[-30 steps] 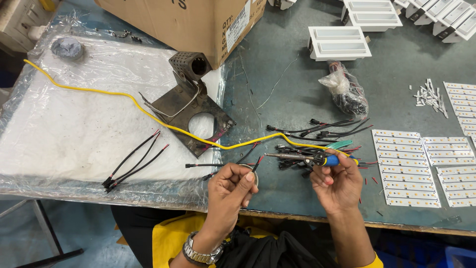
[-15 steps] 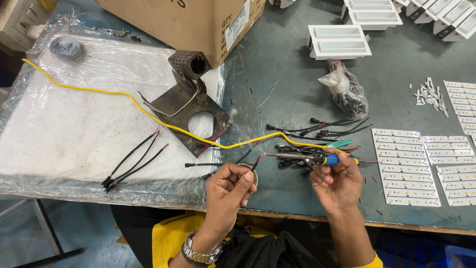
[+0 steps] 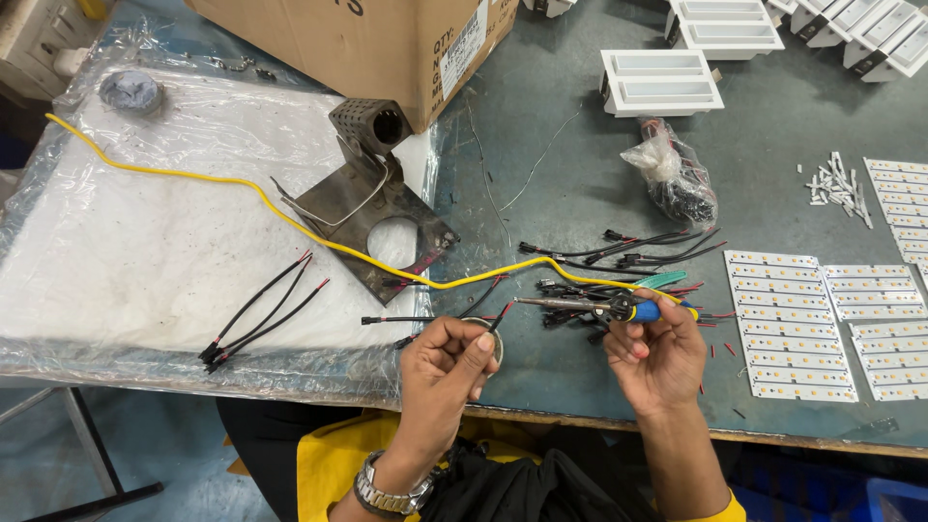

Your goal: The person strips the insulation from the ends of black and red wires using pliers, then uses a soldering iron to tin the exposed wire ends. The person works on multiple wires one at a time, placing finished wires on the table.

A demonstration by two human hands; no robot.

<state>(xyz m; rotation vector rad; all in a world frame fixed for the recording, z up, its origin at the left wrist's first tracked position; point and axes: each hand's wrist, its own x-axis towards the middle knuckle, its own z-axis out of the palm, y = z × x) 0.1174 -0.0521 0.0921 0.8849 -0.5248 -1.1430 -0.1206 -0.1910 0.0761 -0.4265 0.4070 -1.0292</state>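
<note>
Two hands closed | right hand [image 3: 657, 353]: soldering iron [image 3: 599, 307] lengthwise horizontal, tip left | left hand [image 3: 447, 365]: wire [image 3: 500, 317]

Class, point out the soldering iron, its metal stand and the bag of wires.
soldering iron [image 3: 646, 310], head view, blue and yellow handle
metal stand [image 3: 372, 124], head view, perforated holder tube
bag of wires [image 3: 674, 179], head view, clear plastic middle

Bare worktop [image 3: 541, 145] lies open at 12 o'clock of the hands. A wire tangle [image 3: 619, 261] and yellow cable [image 3: 290, 217] bar the near way; the iron stand [image 3: 372, 208] blocks 10 o'clock, LED strips [image 3: 788, 324] 3 o'clock.
</note>
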